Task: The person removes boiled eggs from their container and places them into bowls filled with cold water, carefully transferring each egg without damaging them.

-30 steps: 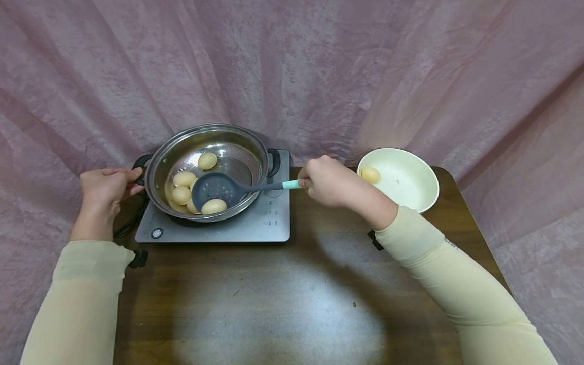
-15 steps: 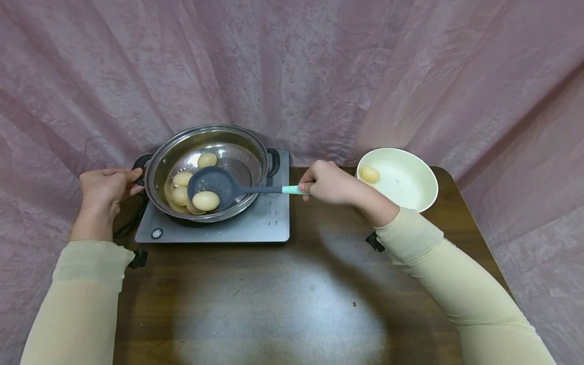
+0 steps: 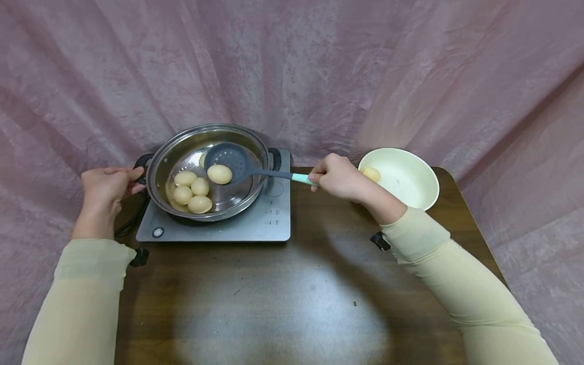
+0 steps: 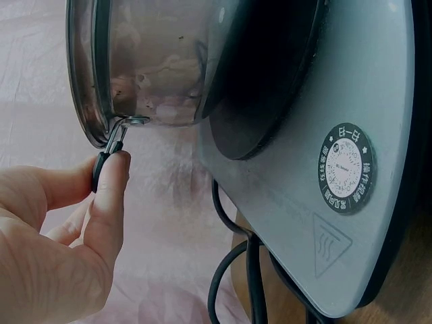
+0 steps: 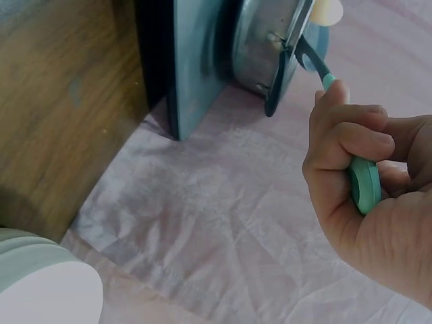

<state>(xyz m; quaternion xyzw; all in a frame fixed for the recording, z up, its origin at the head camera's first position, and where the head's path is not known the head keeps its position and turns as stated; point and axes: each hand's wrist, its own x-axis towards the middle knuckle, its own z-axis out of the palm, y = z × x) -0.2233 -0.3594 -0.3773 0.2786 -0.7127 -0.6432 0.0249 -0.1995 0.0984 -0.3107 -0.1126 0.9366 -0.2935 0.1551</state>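
Note:
My left hand (image 3: 107, 190) pinches the black left handle (image 4: 100, 169) of a steel pot (image 3: 210, 213) between thumb and fingers. With my right hand (image 3: 337, 177) I grip the mint-green handle (image 5: 366, 185) of a grey skimmer (image 3: 234, 158). One egg (image 3: 219, 174) rests in the skimmer's bowl, which is held over the pot. Below it in the pot lie several eggs (image 3: 199, 205) grouped at the left. Another egg (image 3: 202, 160) behind the skimmer is mostly hidden by it.
The pot stands on a grey induction cooktop (image 3: 219, 234) on a wooden table (image 3: 255, 294). At the right a white bowl (image 3: 406, 175) contains an egg (image 3: 371, 174), partly covered by my right arm. Black cables (image 4: 253, 270) run beside the cooktop. A pink curtain (image 3: 292, 76) hangs behind.
The skimmer has scooped up one egg from the front of the pot, risen with it, and shifted toward the back right. My left hand has stayed on the pot handle.

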